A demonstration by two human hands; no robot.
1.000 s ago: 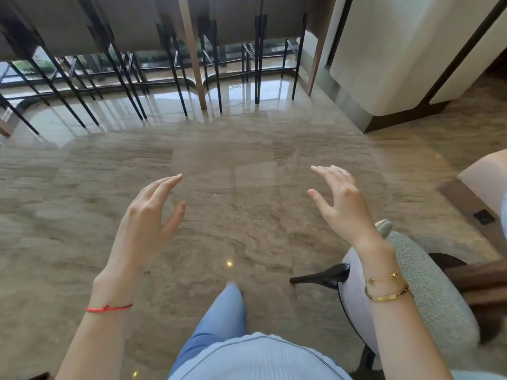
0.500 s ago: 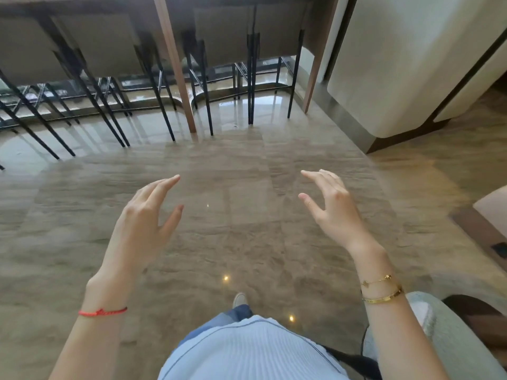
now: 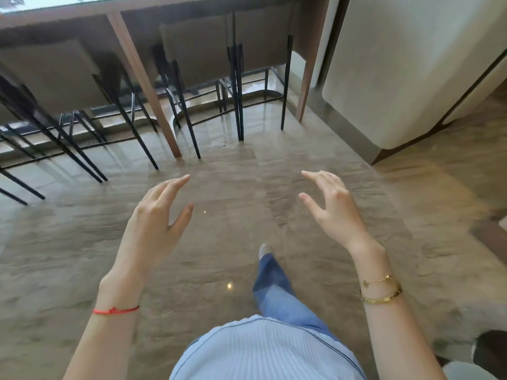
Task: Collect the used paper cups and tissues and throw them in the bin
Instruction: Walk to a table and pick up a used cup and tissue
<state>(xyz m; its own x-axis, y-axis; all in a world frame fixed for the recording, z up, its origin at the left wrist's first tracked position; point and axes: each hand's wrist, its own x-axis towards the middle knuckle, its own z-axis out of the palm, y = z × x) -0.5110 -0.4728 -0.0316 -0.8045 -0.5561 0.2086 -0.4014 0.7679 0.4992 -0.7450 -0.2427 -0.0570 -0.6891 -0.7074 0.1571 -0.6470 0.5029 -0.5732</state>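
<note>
- Left hand (image 3: 153,223): raised in front of the body, palm turned inward, fingers loosely extended and slightly spread, thumb apart. Grasps nothing. Red string bracelet (image 3: 116,310) on the wrist.
- Right hand (image 3: 333,208): raised at the same height, mirrored to the left, fingers gently curved, thumb out. Grasps nothing. Two gold bracelets (image 3: 381,290) on the wrist.
- The hands are well apart, bare polished stone floor (image 3: 82,242) showing between them.
- Task items: paper cups, tissues and bin do not show anywhere in this view; their location cannot be told.
- Person: light blue ribbed top (image 3: 263,352) at bottom centre; one leg in blue jeans (image 3: 277,289) extended forward, shoe tip (image 3: 264,249) on the floor.
- Ahead, upper left: long table (image 3: 82,12) with brown wooden legs; several chairs (image 3: 55,75) with thin black metal legs tucked beneath it.
- Upper right: large cream-coloured rounded cabinet (image 3: 397,64) with dark base.
- Bottom right corner: edge of a grey-and-dark seat (image 3: 488,355), partly cut off.
- Ceiling-light reflections dot the floor.
</note>
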